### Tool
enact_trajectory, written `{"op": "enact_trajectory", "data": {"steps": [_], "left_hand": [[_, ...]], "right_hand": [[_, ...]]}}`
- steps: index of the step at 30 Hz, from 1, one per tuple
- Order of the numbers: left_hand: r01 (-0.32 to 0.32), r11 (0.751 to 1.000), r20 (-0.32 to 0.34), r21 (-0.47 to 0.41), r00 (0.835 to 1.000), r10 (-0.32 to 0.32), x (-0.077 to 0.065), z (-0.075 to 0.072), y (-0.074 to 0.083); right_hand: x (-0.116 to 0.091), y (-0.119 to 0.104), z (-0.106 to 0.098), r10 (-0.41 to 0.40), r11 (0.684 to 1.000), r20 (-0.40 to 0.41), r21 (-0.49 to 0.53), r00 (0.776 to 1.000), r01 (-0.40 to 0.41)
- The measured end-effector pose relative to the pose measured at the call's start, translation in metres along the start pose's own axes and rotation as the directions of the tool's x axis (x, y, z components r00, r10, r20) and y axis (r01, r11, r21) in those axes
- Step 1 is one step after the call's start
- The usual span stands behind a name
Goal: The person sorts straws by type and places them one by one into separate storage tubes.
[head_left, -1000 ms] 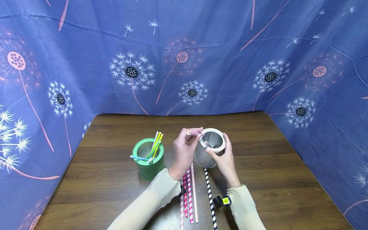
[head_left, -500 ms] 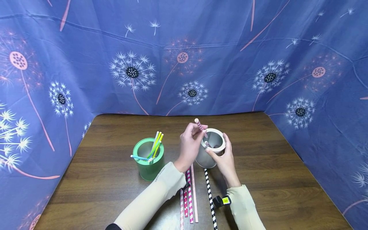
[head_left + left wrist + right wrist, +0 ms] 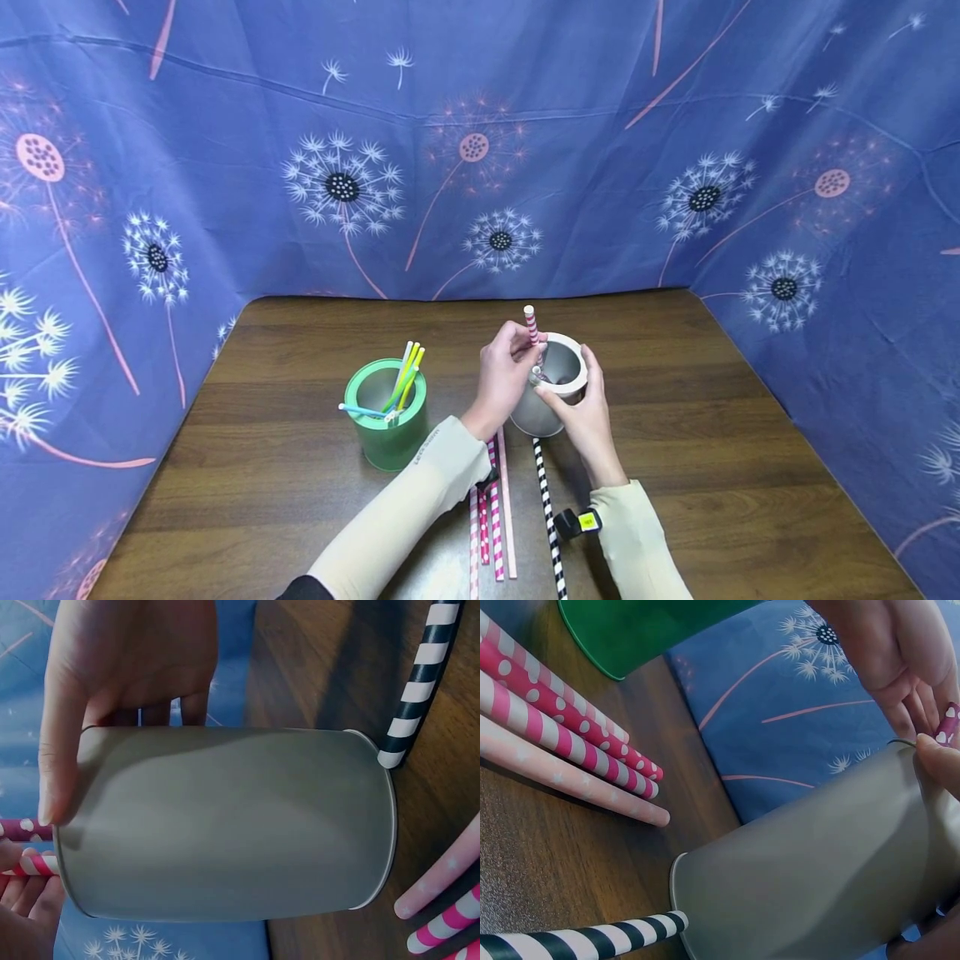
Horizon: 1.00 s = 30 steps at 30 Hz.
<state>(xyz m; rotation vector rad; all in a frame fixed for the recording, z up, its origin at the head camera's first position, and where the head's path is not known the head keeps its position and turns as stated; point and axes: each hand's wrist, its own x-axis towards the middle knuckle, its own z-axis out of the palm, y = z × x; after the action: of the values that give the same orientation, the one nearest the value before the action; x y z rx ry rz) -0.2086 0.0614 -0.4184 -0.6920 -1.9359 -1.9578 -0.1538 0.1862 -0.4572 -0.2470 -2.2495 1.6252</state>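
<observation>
My left hand (image 3: 504,375) pinches a pink-and-white striped paper straw (image 3: 531,325), which stands nearly upright at the left rim of a grey metal can (image 3: 536,417) with a white rim. Its lower end is hidden by the rim and fingers. On the can's right side my right hand (image 3: 588,412) grips the wall, thumb over the near rim. A purple straw with white hearts (image 3: 26,829) leans in the can under that thumb. Both straws poke out at the can's mouth in the left wrist view, the striped straw (image 3: 37,865) beside the left fingers.
Left of the hands stands a green can (image 3: 393,450) with several yellow, white and blue sticks (image 3: 408,379). Several pink patterned straws (image 3: 498,533) lie on the wooden table (image 3: 712,467) in front. A black-and-white striped straw (image 3: 551,525) lies near the grey can's base.
My left hand has shifted right and tipped the striped straw from nearly level to nearly upright at the grey can's mouth. The right hand keeps its hold on the can.
</observation>
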Motion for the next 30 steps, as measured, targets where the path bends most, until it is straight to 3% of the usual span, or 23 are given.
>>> {"op": "enact_trajectory", "data": {"steps": [11,18,30], "left_hand": [[0.038,0.994,0.064,0.099,0.997,-0.044,-0.0007,0.0097,-0.0022],[0.024,0.99,0.059,0.141,0.998,-0.033,-0.0018,0.0103,-0.0015],[0.035,0.99,0.045,0.138,0.998,-0.041,-0.001,0.01,-0.0003]], "right_hand": [[0.0001,-0.001,-0.001,0.002,1.0,0.006,0.0,1.0,-0.002],[0.0003,0.0,-0.0008,0.001,1.0,0.011,-0.001,1.0,-0.001],[-0.0002,-0.0014,-0.0008,0.002,1.0,0.007,-0.002,1.0,-0.002]]}}
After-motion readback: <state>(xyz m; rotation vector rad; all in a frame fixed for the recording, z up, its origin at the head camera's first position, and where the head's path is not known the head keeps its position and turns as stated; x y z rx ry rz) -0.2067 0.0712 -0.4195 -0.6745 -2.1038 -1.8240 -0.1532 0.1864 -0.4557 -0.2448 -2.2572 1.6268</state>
